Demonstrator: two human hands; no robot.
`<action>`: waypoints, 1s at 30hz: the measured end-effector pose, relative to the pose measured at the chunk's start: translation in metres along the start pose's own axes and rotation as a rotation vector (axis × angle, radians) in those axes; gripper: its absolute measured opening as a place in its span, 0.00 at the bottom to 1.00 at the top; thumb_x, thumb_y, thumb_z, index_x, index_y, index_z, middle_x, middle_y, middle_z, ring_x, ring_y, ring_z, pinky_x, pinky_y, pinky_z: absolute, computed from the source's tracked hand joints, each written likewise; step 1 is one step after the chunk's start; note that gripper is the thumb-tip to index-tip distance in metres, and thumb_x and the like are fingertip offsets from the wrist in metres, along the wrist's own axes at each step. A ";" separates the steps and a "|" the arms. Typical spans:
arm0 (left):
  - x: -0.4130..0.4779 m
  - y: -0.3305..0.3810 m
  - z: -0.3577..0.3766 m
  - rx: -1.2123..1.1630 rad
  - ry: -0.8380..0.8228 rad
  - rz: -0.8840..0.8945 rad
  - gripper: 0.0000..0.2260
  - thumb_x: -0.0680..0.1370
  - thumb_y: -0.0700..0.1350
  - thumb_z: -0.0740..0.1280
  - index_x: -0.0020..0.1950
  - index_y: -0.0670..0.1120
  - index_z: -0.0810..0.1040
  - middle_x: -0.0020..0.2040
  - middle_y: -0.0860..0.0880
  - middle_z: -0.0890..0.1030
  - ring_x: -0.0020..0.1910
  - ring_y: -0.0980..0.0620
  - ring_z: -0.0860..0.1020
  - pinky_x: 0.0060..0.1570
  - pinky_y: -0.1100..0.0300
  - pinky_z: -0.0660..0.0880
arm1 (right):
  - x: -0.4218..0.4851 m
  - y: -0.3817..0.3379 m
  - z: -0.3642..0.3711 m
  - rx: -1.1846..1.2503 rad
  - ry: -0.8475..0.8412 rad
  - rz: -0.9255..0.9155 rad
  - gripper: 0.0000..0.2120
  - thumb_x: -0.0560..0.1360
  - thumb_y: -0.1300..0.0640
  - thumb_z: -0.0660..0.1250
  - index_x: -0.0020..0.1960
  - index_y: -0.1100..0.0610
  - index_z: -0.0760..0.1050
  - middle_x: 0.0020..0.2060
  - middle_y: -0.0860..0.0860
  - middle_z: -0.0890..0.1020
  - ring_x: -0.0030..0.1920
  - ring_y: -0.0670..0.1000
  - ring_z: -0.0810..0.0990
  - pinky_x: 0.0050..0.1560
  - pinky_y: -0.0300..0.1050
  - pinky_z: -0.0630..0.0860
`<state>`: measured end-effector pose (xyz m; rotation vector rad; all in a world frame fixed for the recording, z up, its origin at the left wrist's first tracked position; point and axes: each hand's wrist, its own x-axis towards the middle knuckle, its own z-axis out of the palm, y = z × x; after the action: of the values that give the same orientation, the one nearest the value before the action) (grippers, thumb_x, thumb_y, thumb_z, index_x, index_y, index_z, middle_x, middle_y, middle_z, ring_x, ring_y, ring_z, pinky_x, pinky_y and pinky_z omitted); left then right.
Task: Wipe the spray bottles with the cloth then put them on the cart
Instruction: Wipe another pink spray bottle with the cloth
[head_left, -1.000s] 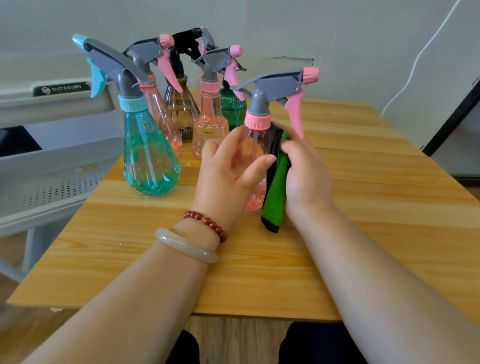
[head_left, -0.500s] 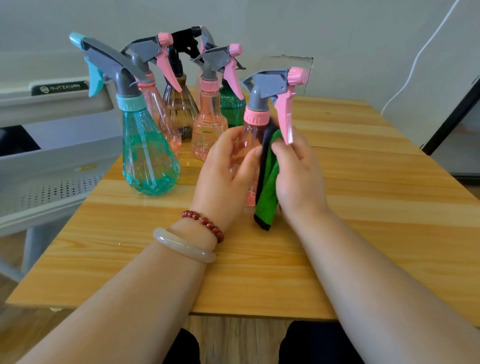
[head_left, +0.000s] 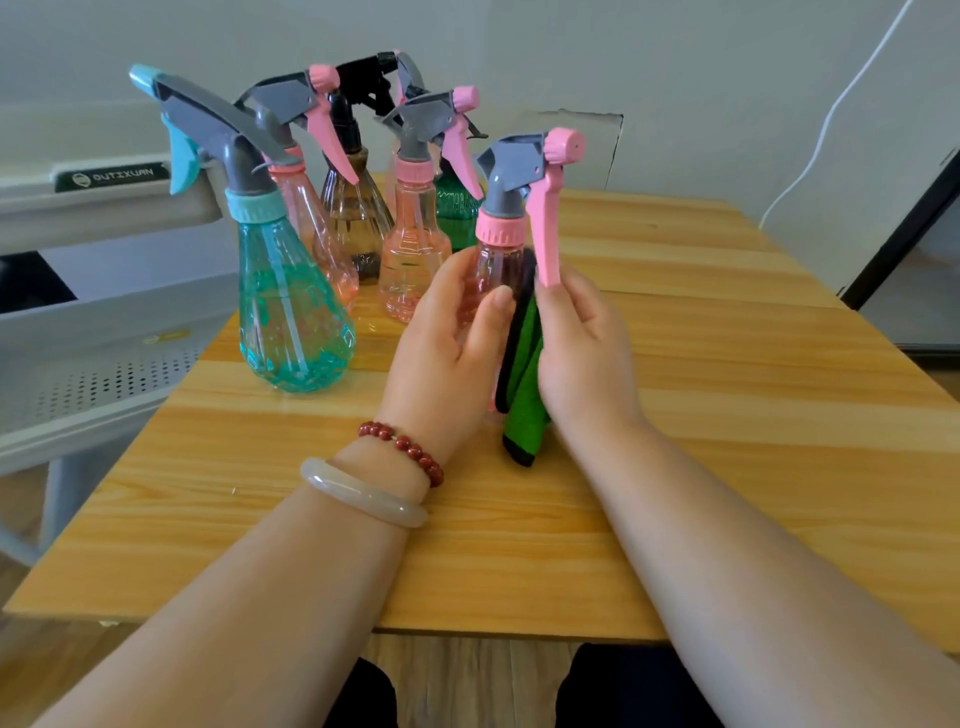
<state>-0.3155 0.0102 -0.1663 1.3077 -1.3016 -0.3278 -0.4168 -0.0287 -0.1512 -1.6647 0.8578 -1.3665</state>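
Pink spray bottle (head_left: 501, 260) stands upright near the table (head_left: 727, 415) centre. Left hand (head_left: 447, 348) wraps its body to steady it; right hand (head_left: 582, 353) presses the green cloth (head_left: 524, 379) against its side for wiping.

pink bottle (head_left: 500, 270) base hidden behind left hand (head_left: 449, 353), cart (head_left: 104, 312) cropped at left edge

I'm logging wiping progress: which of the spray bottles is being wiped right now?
The pink spray bottle nearest the person: the left hand grips its body and the right hand presses the green cloth against it. The others stand untouched behind.
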 end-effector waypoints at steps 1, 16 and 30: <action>0.000 0.001 0.000 0.003 0.002 0.002 0.16 0.84 0.46 0.60 0.72 0.52 0.67 0.57 0.59 0.78 0.56 0.65 0.77 0.56 0.66 0.75 | 0.001 0.003 0.000 -0.042 0.019 0.060 0.12 0.81 0.53 0.58 0.48 0.44 0.80 0.38 0.39 0.82 0.42 0.43 0.80 0.45 0.42 0.75; 0.001 -0.004 0.001 0.085 0.018 -0.021 0.25 0.79 0.58 0.61 0.75 0.52 0.68 0.55 0.53 0.70 0.57 0.59 0.72 0.63 0.63 0.70 | 0.000 0.001 0.001 -0.089 0.072 0.072 0.12 0.83 0.57 0.59 0.52 0.44 0.80 0.44 0.39 0.83 0.47 0.38 0.80 0.50 0.37 0.75; -0.002 0.004 0.002 -0.058 -0.017 0.020 0.13 0.79 0.57 0.59 0.60 0.73 0.69 0.57 0.61 0.79 0.58 0.58 0.77 0.62 0.53 0.75 | -0.001 -0.001 -0.003 -0.059 0.038 -0.168 0.11 0.82 0.56 0.58 0.59 0.45 0.75 0.51 0.37 0.80 0.56 0.35 0.78 0.57 0.28 0.70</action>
<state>-0.3198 0.0126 -0.1642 1.2448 -1.3088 -0.3608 -0.4201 -0.0275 -0.1502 -1.7946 0.8012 -1.5031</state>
